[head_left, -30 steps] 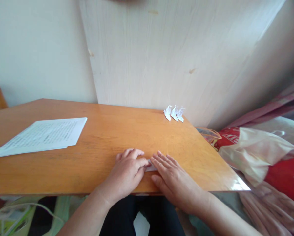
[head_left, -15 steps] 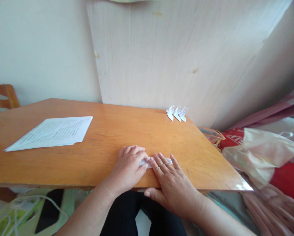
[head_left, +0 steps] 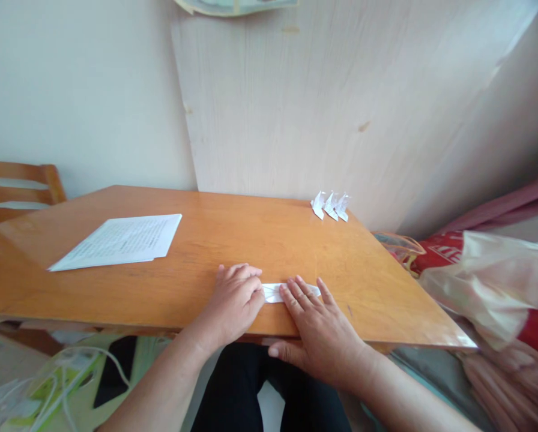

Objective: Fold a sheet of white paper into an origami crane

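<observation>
A narrow strip of folded white paper point(head_left: 273, 293) with visible creases lies near the table's front edge. At its left end is my left hand point(head_left: 238, 300), its fingers curled and the thumb close to the index finger, closed on the paper's tip; the exact grip is hidden. My right hand point(head_left: 316, 324) lies flat over the paper's right part, fingers stretched and thumb spread at the table edge. The far tip of the strip shows between its fingers.
On the wooden table point(head_left: 233, 228), a stack of printed sheets point(head_left: 125, 240) lies at left. Three small folded paper pieces point(head_left: 329, 207) stand at the back right. Bags point(head_left: 485, 282) are piled beyond the right edge, a chair point(head_left: 21, 186) stands at far left, and cables point(head_left: 57, 384) lie below.
The view has shifted slightly, so the table appears further right. My left thumb and fingers have drawn back leftward, baring more of the paper strip. The right hand stays flat on it.
</observation>
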Tool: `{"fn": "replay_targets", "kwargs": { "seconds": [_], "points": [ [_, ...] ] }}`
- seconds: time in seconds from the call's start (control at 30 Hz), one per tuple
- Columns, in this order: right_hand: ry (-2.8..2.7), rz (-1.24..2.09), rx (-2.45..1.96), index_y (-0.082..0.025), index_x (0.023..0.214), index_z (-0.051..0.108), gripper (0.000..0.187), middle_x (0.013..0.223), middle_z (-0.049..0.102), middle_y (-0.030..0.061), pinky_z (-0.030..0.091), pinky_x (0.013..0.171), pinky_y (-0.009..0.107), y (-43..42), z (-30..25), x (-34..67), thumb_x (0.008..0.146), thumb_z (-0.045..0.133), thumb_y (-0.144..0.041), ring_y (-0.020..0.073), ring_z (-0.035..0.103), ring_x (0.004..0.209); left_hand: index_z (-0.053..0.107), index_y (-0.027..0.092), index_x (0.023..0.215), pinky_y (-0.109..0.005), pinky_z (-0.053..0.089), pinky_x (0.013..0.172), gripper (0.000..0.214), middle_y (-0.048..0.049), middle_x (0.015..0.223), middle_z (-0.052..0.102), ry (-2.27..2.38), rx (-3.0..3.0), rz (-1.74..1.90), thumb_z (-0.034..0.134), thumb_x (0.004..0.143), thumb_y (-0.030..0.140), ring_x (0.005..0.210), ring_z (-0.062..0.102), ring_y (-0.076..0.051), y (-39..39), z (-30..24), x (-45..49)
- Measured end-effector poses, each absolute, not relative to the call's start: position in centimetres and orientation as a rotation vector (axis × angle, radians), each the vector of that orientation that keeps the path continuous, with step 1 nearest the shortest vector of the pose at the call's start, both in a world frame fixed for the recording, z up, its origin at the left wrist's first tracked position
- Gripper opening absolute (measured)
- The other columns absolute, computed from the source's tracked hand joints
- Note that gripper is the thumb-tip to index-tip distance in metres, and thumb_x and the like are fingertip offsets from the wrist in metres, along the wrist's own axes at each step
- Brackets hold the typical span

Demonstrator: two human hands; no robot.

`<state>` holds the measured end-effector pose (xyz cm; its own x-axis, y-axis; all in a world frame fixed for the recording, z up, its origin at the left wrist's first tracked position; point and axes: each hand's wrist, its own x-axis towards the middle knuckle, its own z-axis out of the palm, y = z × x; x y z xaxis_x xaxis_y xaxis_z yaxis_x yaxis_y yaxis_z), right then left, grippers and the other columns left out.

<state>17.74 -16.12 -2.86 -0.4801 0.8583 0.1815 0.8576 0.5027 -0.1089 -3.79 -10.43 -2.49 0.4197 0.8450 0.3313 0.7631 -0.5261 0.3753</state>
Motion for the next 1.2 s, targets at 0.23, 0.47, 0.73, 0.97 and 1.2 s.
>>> {"fn": "replay_targets", "kwargs": {
  "seconds": [0.23,0.47,0.73,0.97,1.2],
  "points": [
    [-2.526,0.020,-1.473,-0.008,0.153,0.037,0.099,0.158,0.035,0.0201,0.010,0.122,0.061,-16.1,-3.1,17.7,0.088,0.034,-0.081,0.0351,0.022,0.150,0.064,0.024,0.078,-0.065,0.014,0.114,0.023,-0.0008,0.126,0.064,1.469,2.437,0.632,0.048,0.094,0.025,0.126,0.049,-0.026,-10.7,-1.7,-3.3],
    [-2.508,0.017,-1.464,-0.010,0.154,0.036,0.093,0.158,0.036,0.0194,0.010,0.122,0.061,-16.1,-3.3,17.7,0.090,0.041,-0.076,0.0354,0.023,0.150,0.065,0.024,0.075,-0.060,0.021,0.114,0.023,-0.0002,0.125,0.065,1.494,2.388,0.557,0.051,0.093,0.029,0.123,0.052,-0.025,-10.2,-1.5,-3.4],
    [-2.520,0.035,-1.464,-0.009,0.155,0.033,0.096,0.160,0.031,0.0185,0.009,0.122,0.060,-16.1,-3.5,17.8,0.088,0.046,-0.075,0.0350,0.021,0.151,0.066,0.025,0.079,-0.061,0.023,0.114,0.020,-0.0011,0.127,0.064,1.494,2.426,0.608,0.053,0.093,0.030,0.125,0.050,-0.027,-10.0,-2.2,-3.3],
    [-2.518,0.047,-1.475,-0.010,0.156,0.032,0.098,0.160,0.032,0.0182,0.007,0.123,0.059,-16.0,-3.5,17.8,0.086,0.050,-0.075,0.0334,0.019,0.152,0.063,0.022,0.073,-0.051,0.033,0.111,0.025,-0.0037,0.126,0.064,1.437,2.497,0.634,0.051,0.094,0.030,0.122,0.050,-0.025,-9.7,-2.7,-3.6],
    [-2.521,0.076,-1.502,-0.010,0.156,0.033,0.099,0.160,0.031,0.0192,0.007,0.122,0.059,-16.0,-3.1,17.7,0.083,0.055,-0.074,0.0338,0.020,0.151,0.064,0.023,0.074,-0.067,0.017,0.114,0.029,-0.0057,0.134,0.061,1.576,2.480,0.656,0.056,0.093,0.043,0.134,0.043,-0.031,-9.9,-3.3,-3.0]
  ]
}}
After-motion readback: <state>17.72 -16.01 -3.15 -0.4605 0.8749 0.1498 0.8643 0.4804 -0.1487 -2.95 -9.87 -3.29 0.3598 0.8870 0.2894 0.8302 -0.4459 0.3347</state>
